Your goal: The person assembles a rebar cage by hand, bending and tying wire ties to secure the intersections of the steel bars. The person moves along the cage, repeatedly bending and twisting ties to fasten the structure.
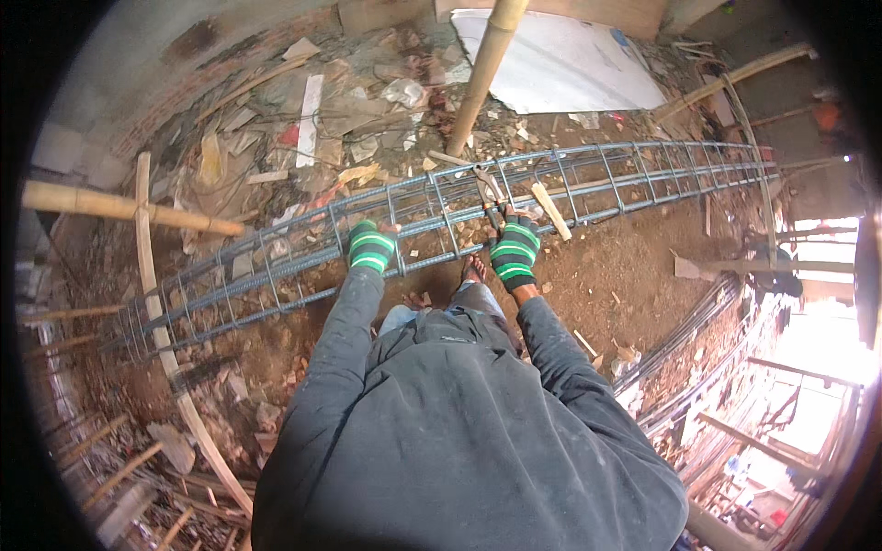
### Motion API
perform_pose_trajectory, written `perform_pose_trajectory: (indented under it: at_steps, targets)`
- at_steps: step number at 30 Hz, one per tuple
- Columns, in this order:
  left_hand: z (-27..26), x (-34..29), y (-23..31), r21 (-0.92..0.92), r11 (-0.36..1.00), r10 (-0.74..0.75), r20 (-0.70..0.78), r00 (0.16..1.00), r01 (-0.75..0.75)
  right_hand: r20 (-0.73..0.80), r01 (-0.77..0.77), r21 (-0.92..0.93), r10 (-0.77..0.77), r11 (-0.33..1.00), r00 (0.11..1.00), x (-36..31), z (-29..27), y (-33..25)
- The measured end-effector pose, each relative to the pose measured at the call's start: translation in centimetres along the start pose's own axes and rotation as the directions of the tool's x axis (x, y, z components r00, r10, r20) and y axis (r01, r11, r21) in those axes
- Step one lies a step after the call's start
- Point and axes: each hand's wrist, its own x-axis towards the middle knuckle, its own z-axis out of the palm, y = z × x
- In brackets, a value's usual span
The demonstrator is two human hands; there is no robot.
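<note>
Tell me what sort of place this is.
Probably a building site: a steel rebar cage stretches across the view, a bamboo pole slants up beyond it, and scraps litter the bare dirt floor.

Head view, taken by the left of two head-worn fisheye cameras, facing steeply down over the wearer's dark top (469, 441), which fills the near foreground. Left hand (370, 246) and right hand (514, 248) lie mid-frame; the steel cage (446, 220) spans the wide field.
</note>
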Motion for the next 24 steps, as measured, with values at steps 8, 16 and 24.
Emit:
perform_pose_trajectory:
  at_steps: [8,16,24]
  targets:
    - [1.3,0.1,-0.1,0.142,0.970,0.215,-0.109,0.970,-0.199,0.005,-0.160,0.220,0.163,0.962,0.987,-0.7,0.5,-1.6]
    - [1.4,-0.4,-0.5,-0.018,0.991,0.127,-0.167,0.978,-0.132,-0.218,-0.230,0.289,0.298,0.929,0.929,2.1,-2.1,6.8]
    - [2.2,0.0,-2.3,-0.166,0.985,0.020,-0.192,0.981,-0.053,-0.195,-0.422,0.022,0.418,0.907,0.887,6.7,-3.4,21.9]
